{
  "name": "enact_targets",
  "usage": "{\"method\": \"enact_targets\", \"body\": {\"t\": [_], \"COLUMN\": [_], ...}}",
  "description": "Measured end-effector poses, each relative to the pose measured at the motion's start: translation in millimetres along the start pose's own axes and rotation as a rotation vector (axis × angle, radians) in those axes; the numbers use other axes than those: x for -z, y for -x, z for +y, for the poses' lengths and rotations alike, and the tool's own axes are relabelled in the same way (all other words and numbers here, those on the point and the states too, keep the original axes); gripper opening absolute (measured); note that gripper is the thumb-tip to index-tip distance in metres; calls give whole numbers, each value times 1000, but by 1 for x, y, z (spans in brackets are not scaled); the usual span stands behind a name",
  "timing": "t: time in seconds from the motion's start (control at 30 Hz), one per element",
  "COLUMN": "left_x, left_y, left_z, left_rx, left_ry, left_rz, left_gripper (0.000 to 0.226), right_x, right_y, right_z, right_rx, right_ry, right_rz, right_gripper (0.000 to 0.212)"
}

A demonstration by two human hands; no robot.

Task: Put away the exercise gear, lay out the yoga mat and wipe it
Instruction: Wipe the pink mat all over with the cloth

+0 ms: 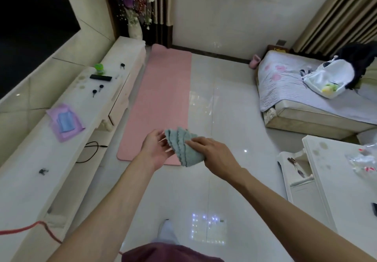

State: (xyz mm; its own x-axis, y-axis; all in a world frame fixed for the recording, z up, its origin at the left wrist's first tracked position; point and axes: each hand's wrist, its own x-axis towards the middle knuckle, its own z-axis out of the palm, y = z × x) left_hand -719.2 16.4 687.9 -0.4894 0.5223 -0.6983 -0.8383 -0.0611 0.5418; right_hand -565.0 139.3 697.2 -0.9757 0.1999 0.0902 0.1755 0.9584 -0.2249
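The left hand [157, 149] is spread, its straight fingers touching the scalloped edges of a pale green cloth [183, 147]. The right hand [212, 153] grips the other side, fingers curled over the bunched fabric. The cloth hangs in soft folds between the two hands, held in the air above the near end of the yoga mat [163, 90]. It looks light, limp and fluffy, nothing that could break, and it would likely flop out of shape if held by a corner. For wiping I would bunch it into a pad under one flat palm.

The mat itself lies flat and unrolled on the floor [224, 119], thin and probably a little grippy, so the cloth should drag across it, not slide.

Along the left wall runs a long white surface [30, 180], just beside the mat, carrying a purple towel [65, 122], a black remote [101, 77] and a green bottle [99, 68]. A black cable [91, 151] hangs off its front edge. The floor is glossy pale tile, likely slippery underfoot. To the right stands a bed [306, 102] with a white bag [328, 78] on it, and nearer, a smaller surface [336, 180].
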Motion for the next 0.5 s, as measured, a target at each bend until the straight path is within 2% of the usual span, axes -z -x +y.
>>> {"method": "enact_targets", "body": {"t": [0.27,0.5], "left_x": [-88,-162], "left_y": [-76,-138], "left_z": [27,39], "left_rx": [16,-38], "left_ry": [-18,34], "left_rz": [-20,46], "left_gripper": [24,24], "right_x": [19,25], "right_y": [-57,-114], "right_z": [102,207], "right_rx": [-33,74], "right_ry": [-8,0], "right_rz": [-33,-43], "right_gripper": [62,60]}}
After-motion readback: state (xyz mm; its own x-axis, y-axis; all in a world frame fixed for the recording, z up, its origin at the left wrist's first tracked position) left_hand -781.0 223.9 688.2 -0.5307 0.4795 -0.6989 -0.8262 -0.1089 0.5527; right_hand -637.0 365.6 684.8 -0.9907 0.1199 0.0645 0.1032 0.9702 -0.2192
